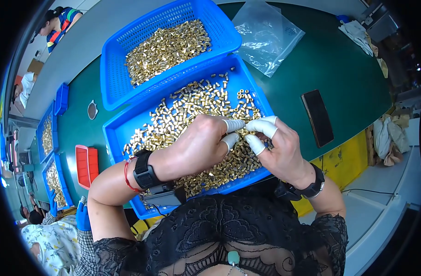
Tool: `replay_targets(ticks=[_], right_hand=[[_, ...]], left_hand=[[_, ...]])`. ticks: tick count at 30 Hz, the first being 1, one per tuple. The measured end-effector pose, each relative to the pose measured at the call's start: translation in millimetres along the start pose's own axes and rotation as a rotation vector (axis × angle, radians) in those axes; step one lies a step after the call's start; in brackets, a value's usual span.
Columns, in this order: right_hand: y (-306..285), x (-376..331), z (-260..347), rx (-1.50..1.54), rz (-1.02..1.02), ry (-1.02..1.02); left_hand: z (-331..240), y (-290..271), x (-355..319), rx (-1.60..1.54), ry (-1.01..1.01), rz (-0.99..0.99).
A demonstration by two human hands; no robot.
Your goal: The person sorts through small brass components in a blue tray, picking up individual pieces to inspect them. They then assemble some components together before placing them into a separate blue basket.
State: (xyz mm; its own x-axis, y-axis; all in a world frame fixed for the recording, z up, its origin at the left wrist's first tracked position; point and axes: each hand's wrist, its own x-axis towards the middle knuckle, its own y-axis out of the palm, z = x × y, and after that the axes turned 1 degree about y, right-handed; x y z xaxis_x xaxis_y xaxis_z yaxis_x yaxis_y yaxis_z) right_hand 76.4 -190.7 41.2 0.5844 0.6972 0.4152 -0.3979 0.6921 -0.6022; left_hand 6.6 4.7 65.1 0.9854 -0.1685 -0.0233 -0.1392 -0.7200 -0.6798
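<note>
My left hand (199, 142) and my right hand (281, 149) meet fingertip to fingertip above a shallow blue tray (120, 131). White finger covers sit on the thumb and forefinger of the left, and on the thumb and fingers of the right. Between the tips shows a small brass fitting (242, 132), pinched by the right fingers. The left thumb and forefinger close in on the same spot; what they grip is too small to make out. Loose brass fittings (192, 103) lie heaped in the tray below, and several stand on end near its far right corner.
Beyond the tray, a blue perforated basket (110, 78) holds more brass pieces. A clear plastic bag (268, 39) and a dark phone (317, 117) lie on the green table (353, 87). To the left are a red bin (86, 168) and a person in a floral top (54, 244).
</note>
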Motion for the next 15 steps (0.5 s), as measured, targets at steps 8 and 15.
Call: replay_targets(ticks=[8, 15], right_hand=[[4.2, -1.7, -3.3, 0.001, 0.003, 0.113], [1.0, -0.8, -10.8, 0.292, 0.148, 0.249]], left_hand=[[-2.9, -5.5, 2.8, -0.106, 0.043, -0.037], [12.5, -9.2, 2.3, 0.008, 0.222, 0.000]])
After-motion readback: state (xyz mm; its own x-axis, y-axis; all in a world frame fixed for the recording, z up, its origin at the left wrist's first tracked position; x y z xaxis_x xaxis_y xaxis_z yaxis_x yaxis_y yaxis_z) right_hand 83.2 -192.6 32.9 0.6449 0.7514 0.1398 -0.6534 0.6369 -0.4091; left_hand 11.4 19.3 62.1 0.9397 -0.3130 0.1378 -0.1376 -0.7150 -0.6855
